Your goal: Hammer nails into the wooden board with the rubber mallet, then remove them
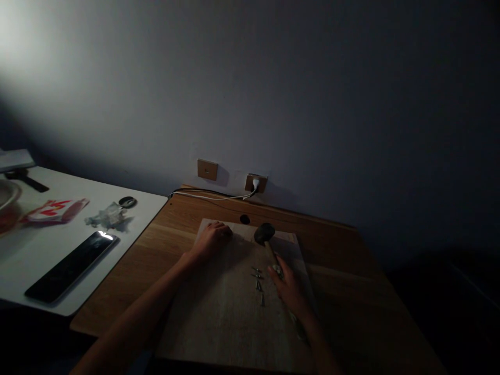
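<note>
A pale wooden board (228, 323) lies on the desk, and both my forearms reach over it. My left hand (211, 241) rests near the board's far edge, fingers curled, with nothing visible in them. My right hand (288, 286) wraps the wooden handle of a black-headed mallet (264, 234), whose head stands past my fingers towards the far edge. Several small metal screws or nails (257, 284) lie in a loose row on the board, just left of my right hand. The dim light hides their exact kind.
The board sits on a wooden desk (336, 250) below a wall with two sockets and a plugged-in white cable (255, 184). A lower white table at left holds a black smartphone (70, 266), a red-printed wrapper (54, 211), crumpled foil and a bowl.
</note>
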Action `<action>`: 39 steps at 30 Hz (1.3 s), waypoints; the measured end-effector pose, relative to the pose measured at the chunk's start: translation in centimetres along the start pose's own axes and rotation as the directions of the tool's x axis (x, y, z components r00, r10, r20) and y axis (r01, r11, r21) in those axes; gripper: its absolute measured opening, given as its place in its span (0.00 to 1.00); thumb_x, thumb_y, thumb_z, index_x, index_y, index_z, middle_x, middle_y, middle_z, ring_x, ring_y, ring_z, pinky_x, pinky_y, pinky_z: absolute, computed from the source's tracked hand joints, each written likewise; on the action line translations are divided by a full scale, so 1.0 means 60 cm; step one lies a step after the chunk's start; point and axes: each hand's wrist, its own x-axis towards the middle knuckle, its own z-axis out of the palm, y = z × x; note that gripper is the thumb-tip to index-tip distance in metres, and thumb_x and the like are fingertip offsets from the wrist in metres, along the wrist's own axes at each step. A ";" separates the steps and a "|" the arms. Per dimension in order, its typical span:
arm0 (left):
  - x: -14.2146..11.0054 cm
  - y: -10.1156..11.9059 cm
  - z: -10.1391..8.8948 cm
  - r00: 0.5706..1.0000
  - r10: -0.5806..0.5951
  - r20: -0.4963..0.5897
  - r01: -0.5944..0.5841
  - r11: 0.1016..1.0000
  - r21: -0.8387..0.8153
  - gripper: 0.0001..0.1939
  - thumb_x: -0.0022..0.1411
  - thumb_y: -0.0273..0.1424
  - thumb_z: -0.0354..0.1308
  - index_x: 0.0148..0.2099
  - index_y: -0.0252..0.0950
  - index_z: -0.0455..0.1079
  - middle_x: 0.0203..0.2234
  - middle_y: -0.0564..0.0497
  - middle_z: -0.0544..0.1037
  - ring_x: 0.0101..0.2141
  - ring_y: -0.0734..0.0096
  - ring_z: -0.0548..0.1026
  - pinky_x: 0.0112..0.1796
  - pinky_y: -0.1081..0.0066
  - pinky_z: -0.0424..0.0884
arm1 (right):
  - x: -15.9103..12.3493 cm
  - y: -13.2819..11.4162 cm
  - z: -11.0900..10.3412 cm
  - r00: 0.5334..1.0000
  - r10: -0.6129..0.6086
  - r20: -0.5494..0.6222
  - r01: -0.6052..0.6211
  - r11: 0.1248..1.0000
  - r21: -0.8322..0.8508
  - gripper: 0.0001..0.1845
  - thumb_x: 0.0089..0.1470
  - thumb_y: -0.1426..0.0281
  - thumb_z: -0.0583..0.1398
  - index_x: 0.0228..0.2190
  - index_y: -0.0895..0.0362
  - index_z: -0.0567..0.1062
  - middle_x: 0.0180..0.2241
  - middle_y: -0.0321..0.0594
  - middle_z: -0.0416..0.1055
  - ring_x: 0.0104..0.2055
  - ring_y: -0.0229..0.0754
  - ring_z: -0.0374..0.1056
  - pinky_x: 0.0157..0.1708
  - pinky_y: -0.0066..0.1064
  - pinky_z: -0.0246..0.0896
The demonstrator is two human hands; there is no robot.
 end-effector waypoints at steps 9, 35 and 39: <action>-0.003 -0.014 0.008 0.998 -0.048 -0.028 0.046 0.997 -0.057 0.21 0.58 0.23 0.59 0.54 0.40 0.73 0.36 0.53 0.83 0.39 0.66 0.80 0.50 0.65 0.69 | 0.001 -0.019 0.002 0.998 -0.040 0.054 0.043 0.998 -0.054 0.31 0.58 0.52 0.57 0.54 0.58 0.76 0.51 0.49 0.78 0.54 0.54 0.74 0.53 0.42 0.68; -0.026 0.107 -0.013 0.891 0.409 0.198 -0.440 0.885 0.153 0.13 0.69 0.30 0.56 0.54 0.40 0.71 0.46 0.45 0.79 0.52 0.60 0.72 0.58 0.55 0.59 | -0.002 -0.035 -0.016 0.998 -0.027 0.059 0.032 0.995 -0.093 0.31 0.57 0.53 0.58 0.56 0.56 0.75 0.50 0.47 0.79 0.52 0.54 0.75 0.52 0.43 0.70; -0.039 0.151 0.017 0.790 0.530 0.309 -0.603 0.765 0.227 0.11 0.68 0.24 0.54 0.51 0.39 0.72 0.42 0.47 0.81 0.47 0.60 0.74 0.55 0.55 0.61 | -0.009 -0.008 -0.009 0.999 -0.031 0.017 0.032 0.997 -0.069 0.30 0.58 0.53 0.58 0.56 0.56 0.75 0.55 0.47 0.76 0.58 0.54 0.71 0.57 0.44 0.66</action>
